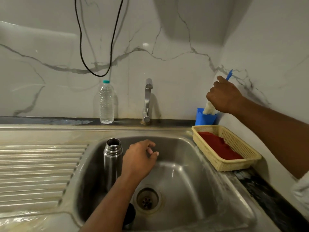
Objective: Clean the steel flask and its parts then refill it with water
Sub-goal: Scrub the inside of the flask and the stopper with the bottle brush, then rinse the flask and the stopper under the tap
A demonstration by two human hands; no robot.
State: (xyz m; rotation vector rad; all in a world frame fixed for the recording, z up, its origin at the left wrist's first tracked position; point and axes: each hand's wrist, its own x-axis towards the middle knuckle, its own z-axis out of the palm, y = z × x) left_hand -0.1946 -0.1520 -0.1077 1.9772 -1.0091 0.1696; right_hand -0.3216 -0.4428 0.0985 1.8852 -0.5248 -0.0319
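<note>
I'm fetching the scrubbing tool: at the right of the frame my right hand (224, 96) grips the bottle brush (209, 108), its white bristles at the mouth of the blue cup (204, 118). The uncapped steel flask (112, 162) stands upright, smooth and ribbed-necked, at centre-left in the sink (192, 178). My left hand (139, 160) hovers beside it, loosely curled, empty. Next, I judge, it must steady the flask for brushing.
</note>
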